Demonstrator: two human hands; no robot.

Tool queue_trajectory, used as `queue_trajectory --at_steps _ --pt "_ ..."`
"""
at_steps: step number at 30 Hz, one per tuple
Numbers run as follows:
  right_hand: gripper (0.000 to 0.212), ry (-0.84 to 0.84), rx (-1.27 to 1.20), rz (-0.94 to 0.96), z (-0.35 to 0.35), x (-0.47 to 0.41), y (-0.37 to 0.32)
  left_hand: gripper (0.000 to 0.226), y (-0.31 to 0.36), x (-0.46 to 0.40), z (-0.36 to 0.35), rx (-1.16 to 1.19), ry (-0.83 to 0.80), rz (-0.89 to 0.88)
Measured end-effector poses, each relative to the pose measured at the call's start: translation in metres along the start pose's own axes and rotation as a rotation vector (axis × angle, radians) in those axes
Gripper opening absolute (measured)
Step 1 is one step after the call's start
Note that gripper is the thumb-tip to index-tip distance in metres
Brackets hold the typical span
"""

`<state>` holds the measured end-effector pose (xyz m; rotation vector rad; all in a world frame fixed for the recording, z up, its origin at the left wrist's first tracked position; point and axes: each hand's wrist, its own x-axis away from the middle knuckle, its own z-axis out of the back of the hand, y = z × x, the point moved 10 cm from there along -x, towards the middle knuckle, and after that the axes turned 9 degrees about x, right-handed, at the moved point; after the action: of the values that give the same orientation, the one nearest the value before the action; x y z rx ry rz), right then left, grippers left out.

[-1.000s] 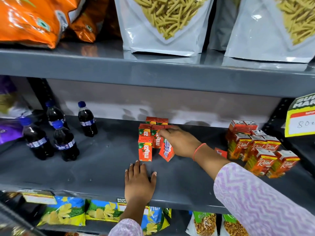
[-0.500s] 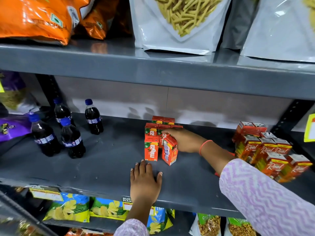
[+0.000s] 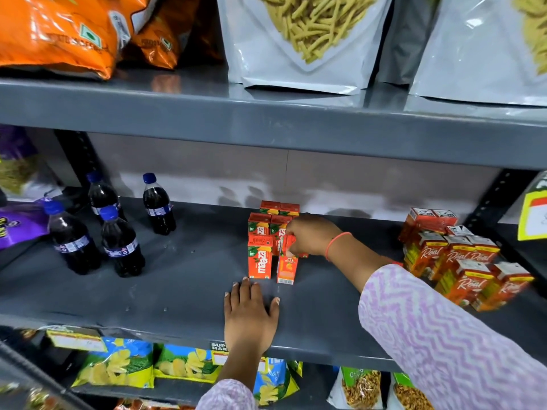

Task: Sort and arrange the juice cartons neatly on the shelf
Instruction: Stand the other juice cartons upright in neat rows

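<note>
The right hand [image 3: 310, 235] grips a carton [image 3: 286, 266] by its top, upright on the shelf [image 3: 183, 276], beside the front Maaza carton [image 3: 260, 257]; the left hand [image 3: 250, 315] lies open, flat on the shelf.

- Juice cartons [image 3: 260, 257]: orange-red, white lettering.
- Shelf [image 3: 183, 279]: dark grey.
- Sleeve [image 3: 444, 335]: lilac-and-white zigzag.
- Wristband [image 3: 336, 242]: coral.
- 4 bottles [image 3: 158, 204]: dark, blue caps.
- Snack bags [image 3: 59, 31]: orange.
</note>
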<state>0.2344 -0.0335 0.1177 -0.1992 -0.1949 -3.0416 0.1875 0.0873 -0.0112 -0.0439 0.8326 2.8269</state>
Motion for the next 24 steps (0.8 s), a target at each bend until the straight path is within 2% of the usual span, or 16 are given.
queue_trajectory --at_steps 4,10,13,15,18,24 --pt "0.042 0.016 0.032 -0.104 0.000 0.000 0.002 0.061 0.000 0.001 0.000 0.003 0.005 -0.004" --pt "0.030 -0.122 -0.178 -0.041 0.006 0.003 0.008 0.060 0.001 0.000 0.001 0.007 0.009 -0.014" --pt "0.051 -0.188 -0.108 0.042 0.001 0.006 0.003 0.060 0.001 0.000 0.002 0.011 0.009 -0.009" --pt "0.056 -0.182 -0.073 0.050 -0.005 0.005 0.001 0.059 0.001 0.000 0.000 0.021 0.000 -0.005" --pt "0.049 -0.079 -0.035 0.031 -0.001 0.003 0.000 0.059 0.000 0.000 -0.001 0.032 -0.007 -0.001" --pt "0.030 0.000 -0.003 -0.044 0.000 0.000 0.005 0.060 0.000 0.000 0.001 0.028 0.007 -0.009"
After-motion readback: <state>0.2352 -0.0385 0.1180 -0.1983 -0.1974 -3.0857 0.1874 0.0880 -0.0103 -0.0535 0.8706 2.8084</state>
